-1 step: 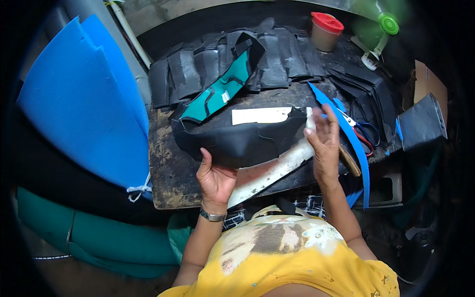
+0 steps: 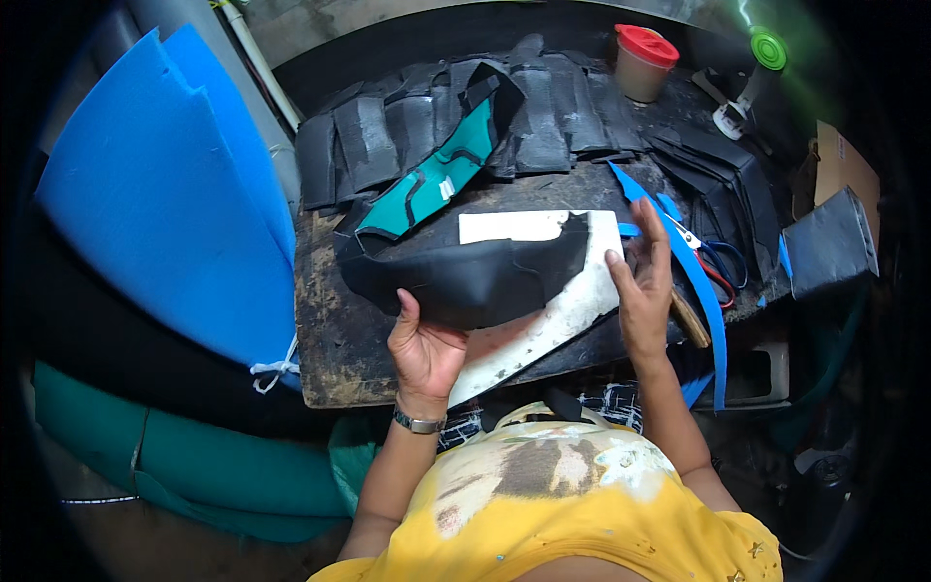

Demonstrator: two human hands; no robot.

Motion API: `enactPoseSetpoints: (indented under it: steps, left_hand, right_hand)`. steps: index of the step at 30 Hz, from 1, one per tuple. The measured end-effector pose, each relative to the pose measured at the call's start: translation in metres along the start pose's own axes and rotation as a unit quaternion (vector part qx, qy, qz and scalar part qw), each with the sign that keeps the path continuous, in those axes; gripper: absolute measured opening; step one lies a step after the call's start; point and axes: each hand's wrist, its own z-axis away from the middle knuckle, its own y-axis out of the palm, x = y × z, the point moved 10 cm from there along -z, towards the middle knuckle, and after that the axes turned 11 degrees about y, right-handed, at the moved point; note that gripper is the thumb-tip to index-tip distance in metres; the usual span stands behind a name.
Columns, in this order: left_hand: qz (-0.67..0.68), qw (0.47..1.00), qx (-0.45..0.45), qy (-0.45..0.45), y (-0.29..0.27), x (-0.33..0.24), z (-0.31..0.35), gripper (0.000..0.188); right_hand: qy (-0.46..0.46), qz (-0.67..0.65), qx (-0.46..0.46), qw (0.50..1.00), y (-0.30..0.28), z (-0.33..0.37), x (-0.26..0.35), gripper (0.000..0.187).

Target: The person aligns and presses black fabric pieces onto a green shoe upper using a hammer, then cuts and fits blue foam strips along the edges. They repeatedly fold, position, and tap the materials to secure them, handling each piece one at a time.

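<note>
Centrally, my left hand grips the curved, matte black leather piece over a stained white board; my right hand, fingers spread open, touches the board's edge.

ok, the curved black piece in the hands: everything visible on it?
The curved black piece looks like matte, flexible leather or rubber-like sheet, crescent-shaped, with faint seam lines. It lies flat across a stained white board on the worn table. The left hand grips its lower edge, thumb on top. The right hand is open beside its right end; contact unclear. A teal-and-black piece overlaps its upper left.
</note>
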Motion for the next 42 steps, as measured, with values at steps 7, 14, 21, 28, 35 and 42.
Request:
enactPoseSetpoints:
  steps: [7, 14, 21, 28, 35, 42]
  left_hand:
    - [-0.055, 0.997, 0.034, -0.03, 0.006, 0.013, 0.008, 0.04]
    - [0.001, 0.998, 0.063, -0.001, 0.022, 0.01, 0.019, 0.049]
    - [-0.147, 0.987, 0.032, 0.057, 0.03, 0.012, 0.021, 0.047]
    - [-0.183, 0.976, 0.005, 0.117, 0.041, -0.012, 0.018, 0.041]
    - [-0.255, 0.946, -0.018, 0.202, 0.046, -0.033, 0.008, 0.035]
    - [-0.255, 0.948, 0.003, 0.19, 0.037, -0.044, 0.004, 0.02]
  right_hand:
    - [-0.201, 0.159, 0.294, 0.921, 0.07, 0.025, 0.052, 0.031]
    - [-0.081, 0.1, 0.38, 0.916, 0.085, 0.023, 0.034, 0.014]
    - [-0.112, 0.051, 0.395, 0.91, 0.092, 0.037, 0.053, 0.017]
    - [-0.014, 0.049, 0.381, 0.923, 0.094, 0.031, 0.043, 0.015]
    - [-0.076, 0.111, 0.361, 0.923, 0.099, 0.034, 0.043, 0.015]
    - [-0.193, 0.078, 0.376, 0.903, 0.101, 0.052, 0.058, 0.023]
